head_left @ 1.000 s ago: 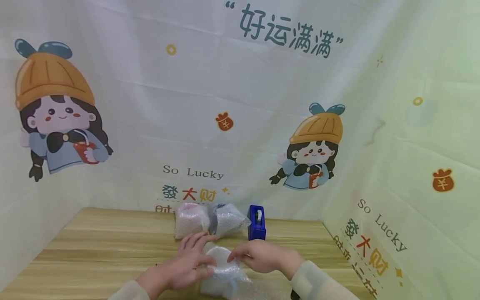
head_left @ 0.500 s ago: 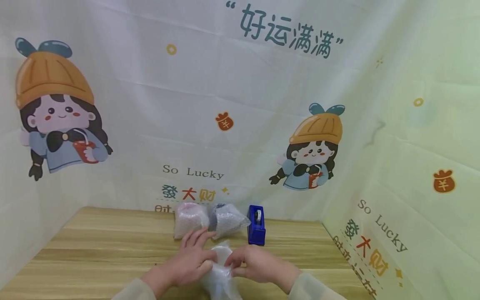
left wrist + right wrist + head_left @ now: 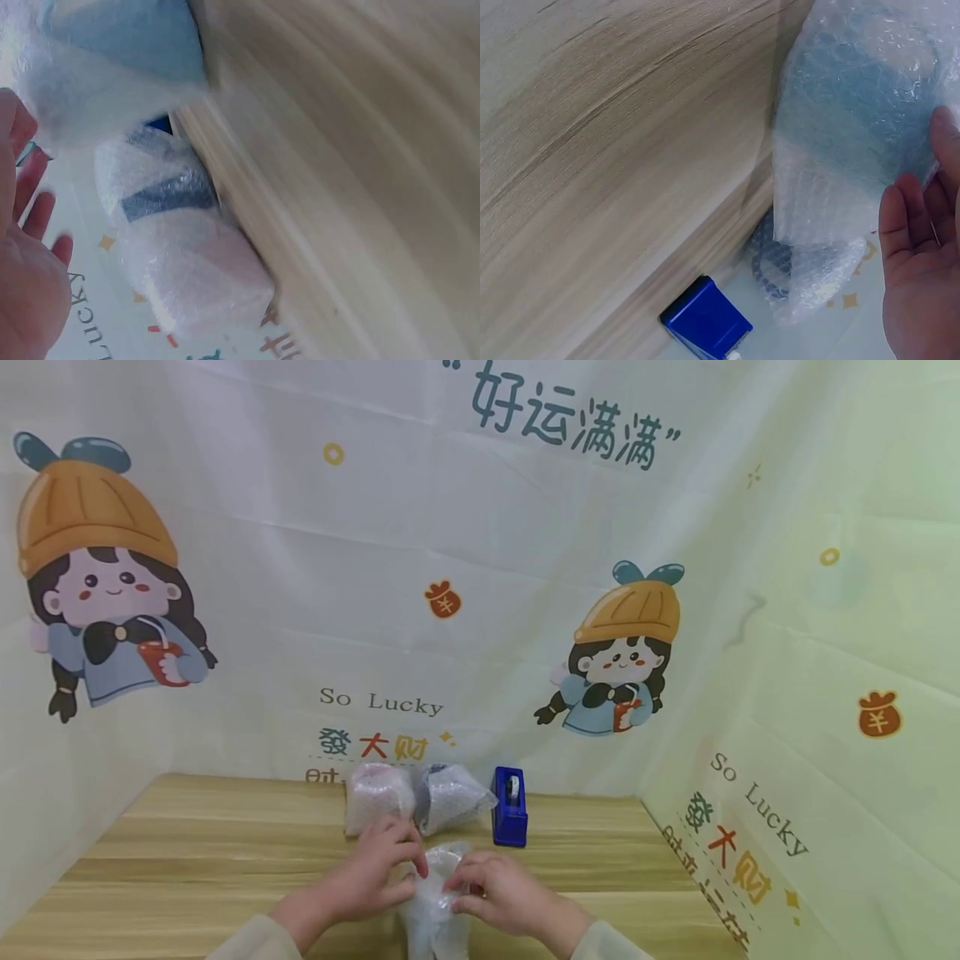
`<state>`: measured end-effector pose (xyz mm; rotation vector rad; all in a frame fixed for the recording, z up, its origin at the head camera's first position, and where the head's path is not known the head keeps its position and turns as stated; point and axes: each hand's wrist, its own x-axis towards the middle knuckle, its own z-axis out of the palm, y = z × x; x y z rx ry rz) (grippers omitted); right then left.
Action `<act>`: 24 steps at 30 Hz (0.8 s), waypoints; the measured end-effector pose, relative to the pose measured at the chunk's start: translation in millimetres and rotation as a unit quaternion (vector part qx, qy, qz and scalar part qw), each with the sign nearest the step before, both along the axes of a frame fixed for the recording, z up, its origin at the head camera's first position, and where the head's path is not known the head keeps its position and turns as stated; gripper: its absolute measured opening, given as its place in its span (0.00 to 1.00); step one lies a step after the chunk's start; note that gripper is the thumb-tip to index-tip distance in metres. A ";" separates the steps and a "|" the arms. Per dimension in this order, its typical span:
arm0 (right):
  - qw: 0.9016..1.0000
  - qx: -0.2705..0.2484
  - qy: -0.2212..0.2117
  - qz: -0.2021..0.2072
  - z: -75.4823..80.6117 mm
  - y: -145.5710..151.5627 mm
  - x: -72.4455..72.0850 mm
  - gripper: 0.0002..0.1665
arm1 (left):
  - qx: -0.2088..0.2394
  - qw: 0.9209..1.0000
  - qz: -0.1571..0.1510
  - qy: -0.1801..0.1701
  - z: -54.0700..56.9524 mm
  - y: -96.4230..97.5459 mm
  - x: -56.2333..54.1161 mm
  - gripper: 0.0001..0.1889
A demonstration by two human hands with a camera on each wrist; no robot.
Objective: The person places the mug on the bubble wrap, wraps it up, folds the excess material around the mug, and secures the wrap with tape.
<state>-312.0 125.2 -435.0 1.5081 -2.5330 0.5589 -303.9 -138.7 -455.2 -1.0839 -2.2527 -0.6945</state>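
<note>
A light-blue item in bubble wrap (image 3: 438, 922) stands at the table's near middle, its blue side (image 3: 855, 105) showing through the film. What kind of item it is stays hidden by the wrap. My left hand (image 3: 367, 872) is on its left, fingers loosely bent, with index tip and thumb at the top of the wrap; the other fingers (image 3: 39, 216) spread apart from it in the left wrist view. From the right, my right hand (image 3: 510, 893) pinches the wrap's upper edge between thumb and fingers.
Behind the hands, two other bubble-wrapped bundles, one pinkish (image 3: 378, 797) and one with dark blue (image 3: 453, 797), stand side by side. A blue tape dispenser (image 3: 510, 810) is to their right. A printed cloth (image 3: 375, 568) hangs behind the wooden table (image 3: 187, 860).
The loose sheet of wrap at the lower right has been drawn in against the bundle. My left fingers have moved from beside the bundle to its top, and my right hand has come closer to it.
</note>
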 end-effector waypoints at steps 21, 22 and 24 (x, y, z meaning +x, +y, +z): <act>0.998 0.044 -0.013 -0.035 1.4 -0.7 8.2 0.24 | -0.123 0.985 -0.009 -0.123 9.4 -14.7 16.4 0.23; 0.998 0.061 -0.005 -0.033 2.1 0.1 9.0 0.29 | -0.124 0.985 -0.007 -0.122 9.1 -14.7 16.5 0.24; 0.995 0.091 0.026 -0.030 1.4 0.5 11.7 0.38 | -0.124 0.985 -0.003 -0.120 8.3 -14.5 16.5 0.26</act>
